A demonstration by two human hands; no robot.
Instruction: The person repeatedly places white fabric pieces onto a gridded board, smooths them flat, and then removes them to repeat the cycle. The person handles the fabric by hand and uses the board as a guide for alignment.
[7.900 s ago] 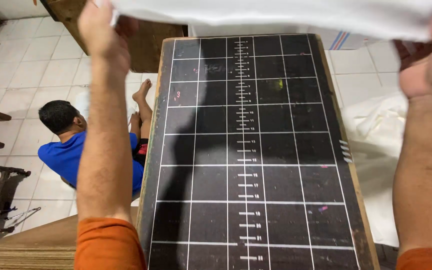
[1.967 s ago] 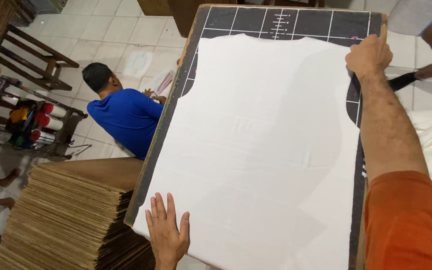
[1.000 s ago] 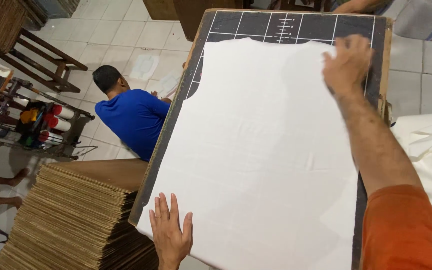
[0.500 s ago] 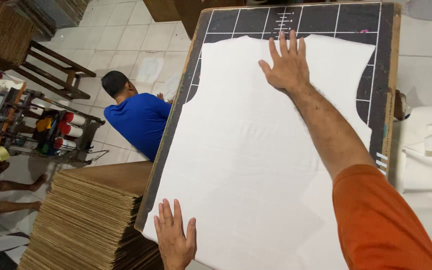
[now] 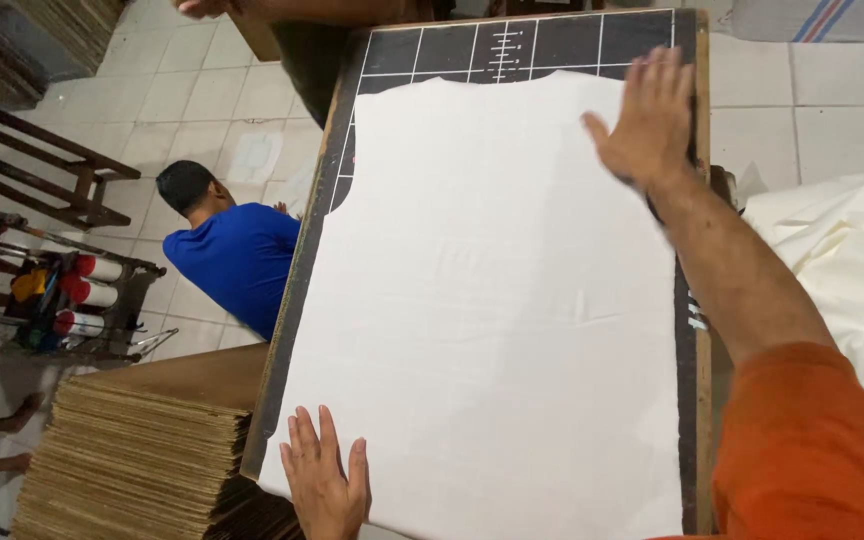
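A white cut piece of fabric (image 5: 482, 300), shaped like a shirt panel, lies flat on a black board (image 5: 552, 45) with white grid lines and a wooden rim. My left hand (image 5: 324, 480) rests flat, fingers spread, on the fabric's near left corner. Far up the board, my right hand (image 5: 649, 115) lies flat with fingers apart on the fabric's far right edge, by the board's rim. Neither hand grips anything.
A stack of brown cardboard sheets (image 5: 142, 460) stands left of the board. A person in a blue shirt (image 5: 237, 255) sits on the tiled floor beyond it. A rack with thread cones (image 5: 62, 295) is at far left. More white cloth (image 5: 842, 270) lies on the right.
The fabric, once held up in both hands, now lies spread on the board. My right hand has slid from the fabric's far middle to its right edge. The left hand stays put.
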